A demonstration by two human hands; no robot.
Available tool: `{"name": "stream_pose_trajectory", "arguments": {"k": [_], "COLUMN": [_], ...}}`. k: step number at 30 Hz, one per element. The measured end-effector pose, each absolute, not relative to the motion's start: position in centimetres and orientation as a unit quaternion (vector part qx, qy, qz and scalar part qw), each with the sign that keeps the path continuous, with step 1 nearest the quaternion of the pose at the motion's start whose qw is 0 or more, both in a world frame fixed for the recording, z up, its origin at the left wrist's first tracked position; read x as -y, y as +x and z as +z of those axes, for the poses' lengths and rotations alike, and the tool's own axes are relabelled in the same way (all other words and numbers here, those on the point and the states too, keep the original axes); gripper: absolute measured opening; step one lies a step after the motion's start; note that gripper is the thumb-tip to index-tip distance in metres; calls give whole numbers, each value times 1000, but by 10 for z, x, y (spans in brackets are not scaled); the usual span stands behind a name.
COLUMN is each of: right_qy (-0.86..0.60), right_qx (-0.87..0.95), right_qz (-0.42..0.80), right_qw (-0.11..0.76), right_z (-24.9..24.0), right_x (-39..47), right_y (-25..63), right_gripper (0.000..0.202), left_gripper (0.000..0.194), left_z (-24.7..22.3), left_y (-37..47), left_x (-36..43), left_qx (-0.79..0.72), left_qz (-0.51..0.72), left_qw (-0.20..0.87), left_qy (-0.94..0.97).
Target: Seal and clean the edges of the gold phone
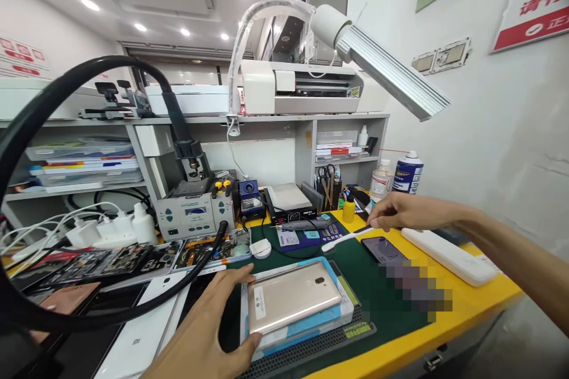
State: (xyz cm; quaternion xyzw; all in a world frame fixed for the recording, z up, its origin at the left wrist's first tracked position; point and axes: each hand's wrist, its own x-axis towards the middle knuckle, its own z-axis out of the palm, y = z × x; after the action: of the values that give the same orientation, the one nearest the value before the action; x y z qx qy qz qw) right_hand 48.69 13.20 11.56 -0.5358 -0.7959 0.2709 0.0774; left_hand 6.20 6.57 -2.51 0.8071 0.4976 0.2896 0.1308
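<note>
Left hand (204, 323): thumb and fingers spread wide, touching the left side of the blue-and-white box (306, 330); right hand (395, 211): fingertips pressed together at the upper end of a slender white stick tool (344, 240), the exact hold on it not discernible.

Gold smartphone (293, 299): lying back up on top of the box, camera end toward the right, white label near the opposite end; perforated black plate (311, 348), under the box; green mat (377, 331), beneath these, on the yellow counter (489, 294).

To the right of the box: dark-screened phone (384, 249), lit digits showing, lower part pixelated; long white case (451, 256), near the right forearm; yellow bottle (349, 210), beyond the stick tool; blue-and-white spray can (408, 173), just beside a clear bottle (381, 180).

To the left: white Mi phone (137, 328), back up; black hose (80, 321), arching across the view; gray rework station (195, 217), behind the parts tray (213, 253).

Overhead: white tube lamp (389, 68).
</note>
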Motion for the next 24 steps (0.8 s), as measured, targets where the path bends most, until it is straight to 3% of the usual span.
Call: {"name": "stream_pose_trajectory", "arguments": {"k": [4, 11, 16, 24], "right_qy": [-484, -372, -364, -394], "right_qx": [834, 900, 914, 916], "right_qz": [252, 226, 180, 69], "right_qw": [85, 24, -10, 32], "right_z": [121, 123, 134, 139], "right_x": [-128, -129, -142, -136], "right_y": [434, 335, 312, 300], "right_gripper": [41, 33, 23, 24], "left_gripper": [78, 87, 91, 98], "left_z": [-19, -11, -5, -10], "left_y": [59, 57, 59, 55], "left_x": [-66, -62, -62, -62], "left_qx": [-480, -468, -458, -468], "left_qz": [245, 242, 265, 267], "left_qw": [155, 218, 229, 219], "left_qy": [828, 822, 817, 813]}}
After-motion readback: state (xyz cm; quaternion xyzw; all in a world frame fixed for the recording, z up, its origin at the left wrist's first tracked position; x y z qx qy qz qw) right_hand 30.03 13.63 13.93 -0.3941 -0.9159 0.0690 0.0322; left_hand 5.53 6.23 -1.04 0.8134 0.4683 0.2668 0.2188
